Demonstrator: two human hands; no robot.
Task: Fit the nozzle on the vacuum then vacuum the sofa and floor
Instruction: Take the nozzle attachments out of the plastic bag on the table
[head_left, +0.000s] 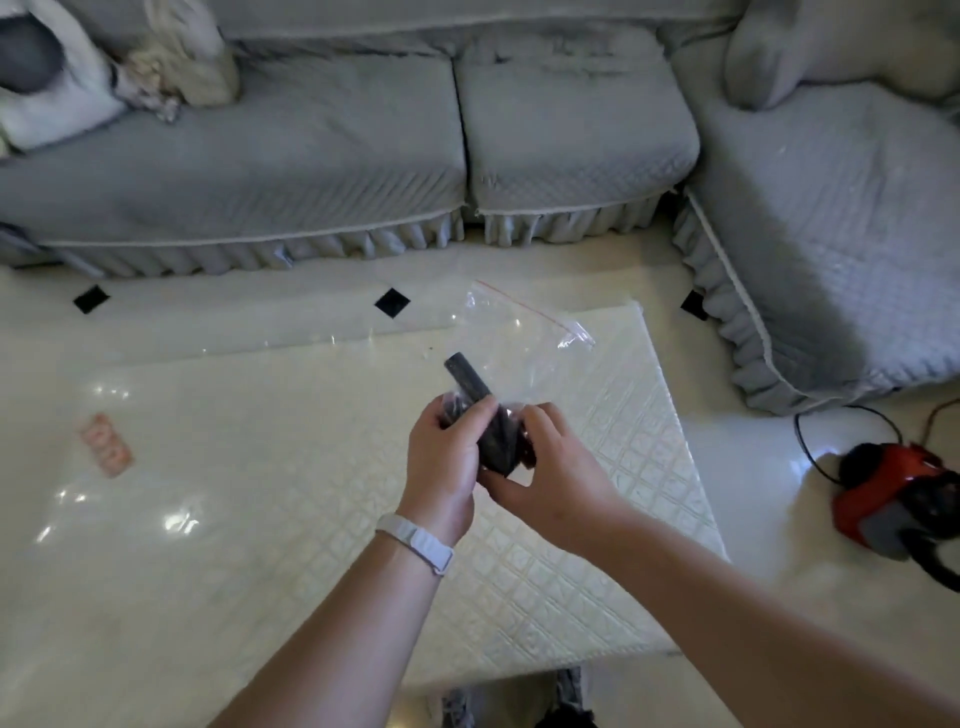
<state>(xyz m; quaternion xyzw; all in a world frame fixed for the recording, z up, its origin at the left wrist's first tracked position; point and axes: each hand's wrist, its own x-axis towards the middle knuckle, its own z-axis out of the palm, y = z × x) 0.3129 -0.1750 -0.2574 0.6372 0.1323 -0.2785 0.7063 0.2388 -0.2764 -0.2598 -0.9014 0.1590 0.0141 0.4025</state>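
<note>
Both my hands sit over the white table (234, 519), its far edge just beyond the fingers and its right edge close off the right hand, with bare floor (753, 467) past that running to the sofa (337, 171) ahead and the red vacuum (898, 499) well right. Left hand (441, 467) and right hand (550, 467) are both clenched on the black nozzle (475, 397), still partly in a clear zip bag (524, 332). Nozzle's long axis runs from the palms up and away, tip tilted slightly left toward the sofa.
</note>
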